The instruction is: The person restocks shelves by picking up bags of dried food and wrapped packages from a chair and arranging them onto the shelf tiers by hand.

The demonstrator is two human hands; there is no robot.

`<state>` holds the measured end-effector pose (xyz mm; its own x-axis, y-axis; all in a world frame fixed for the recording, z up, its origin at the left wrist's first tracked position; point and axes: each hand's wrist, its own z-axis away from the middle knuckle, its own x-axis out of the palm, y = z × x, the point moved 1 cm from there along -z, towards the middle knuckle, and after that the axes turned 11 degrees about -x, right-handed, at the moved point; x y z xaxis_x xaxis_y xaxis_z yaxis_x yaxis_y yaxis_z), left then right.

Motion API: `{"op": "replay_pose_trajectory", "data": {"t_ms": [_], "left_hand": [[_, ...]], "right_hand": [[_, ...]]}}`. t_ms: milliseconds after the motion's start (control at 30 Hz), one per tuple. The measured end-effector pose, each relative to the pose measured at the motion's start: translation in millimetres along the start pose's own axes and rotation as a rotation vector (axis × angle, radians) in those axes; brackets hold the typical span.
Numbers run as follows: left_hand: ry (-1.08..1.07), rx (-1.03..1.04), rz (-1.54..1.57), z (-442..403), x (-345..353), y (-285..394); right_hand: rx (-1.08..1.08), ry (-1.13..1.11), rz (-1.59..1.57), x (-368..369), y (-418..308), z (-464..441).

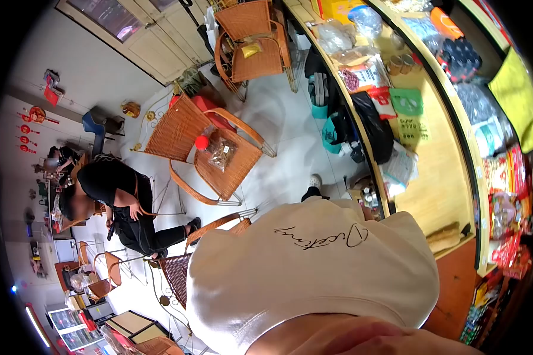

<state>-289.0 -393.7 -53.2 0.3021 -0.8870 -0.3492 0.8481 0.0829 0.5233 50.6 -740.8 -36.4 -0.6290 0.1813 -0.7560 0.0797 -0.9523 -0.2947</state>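
Neither of my hands can be made out; the beige sweatshirt [314,266] with dark script lettering covers the lower middle of the head view. Close to my right side runs a wooden shelf counter [447,165]. On it lie a black plastic bag [373,127], a green packet [407,102], a pale green "Super" packet [413,128] and a clear plastic bag [400,164]. Ahead of me, a wicker armchair [228,168] carries a clear bag of brown pieces [222,154] and a red-lidded container [202,142].
Another wicker chair [256,59] holds a yellow packet [251,50]. A person in black [115,186] sits at the left. Teal bags [333,131] stand on the floor beside the counter. Red packages [506,248] fill the far right shelf. Pale tiled floor [278,171] lies between chairs and counter.
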Motion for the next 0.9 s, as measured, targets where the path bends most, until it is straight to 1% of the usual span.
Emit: {"op": "replay_pose_trajectory", "data": {"t_ms": [67,100,167,200,233,267,300,367,467,500,567,667,767,800,833,900], "left_hand": [[0.024,0.041,-0.041,-26.8,-17.8,19.8],[0.039,0.126,-0.122,-43.8,-25.8,27.6],[0.112,0.45,-0.393,-79.6,-44.5,44.9],[0.141,0.507,-0.414,-95.6,-55.2,56.0],[0.172,0.561,-0.375,-110.9,-66.5,65.6],[0.086,0.13,0.003,-76.9,-78.4,124.9],[0.122,0.082,0.315,-78.6,-83.4,149.9],[0.167,0.028,0.49,-66.6,-94.6,197.7],[0.136,0.011,0.395,-92.0,-101.9,202.0],[0.151,0.02,0.276,-124.7,-100.9,174.1],[0.198,0.089,-0.104,-134.9,-107.3,154.7],[0.267,0.067,0.014,-154.2,-120.1,134.5],[0.266,0.005,-0.004,-182.8,-152.3,148.8],[0.255,-0.012,-0.03,-195.3,-165.4,159.7],[0.242,-0.025,-0.05,-204.9,-179.4,171.6],[0.224,-0.039,-0.087,-223.5,-212.5,201.1]], "right_hand": [[-0.097,0.05,-0.026,-15.8,-48.1,-33.6],[-0.143,0.077,-0.039,-24.3,-69.0,-47.5],[-0.248,0.129,-0.056,-40.6,-107.9,-78.9],[-0.311,0.133,-0.099,-46.5,-124.0,-98.0],[-0.369,0.089,-0.166,-49.2,-138.6,-114.3],[-0.428,-0.032,-0.315,-45.7,-138.9,-139.4],[-0.432,-0.04,-0.276,-51.1,-152.7,-147.9],[-0.434,-0.051,-0.196,-62.9,-171.1,-160.7],[-0.468,-0.096,-0.234,-34.7,-185.1,-209.3],[-0.439,-0.117,-0.324,-52.4,-209.2,-185.5],[-0.406,-0.249,-0.363,-40.9,-220.0,-191.3],[-0.316,-0.503,-0.456,-11.4,-211.5,-214.8],[-0.245,-0.584,-0.045,-46.3,-232.7,-240.5],[-0.214,-0.603,0.055,-57.0,-241.5,-250.8],[-0.166,-0.584,0.051,-65.5,-251.8,-263.9],[-0.041,-0.465,-0.104,-76.6,-279.1,-286.4]]}}
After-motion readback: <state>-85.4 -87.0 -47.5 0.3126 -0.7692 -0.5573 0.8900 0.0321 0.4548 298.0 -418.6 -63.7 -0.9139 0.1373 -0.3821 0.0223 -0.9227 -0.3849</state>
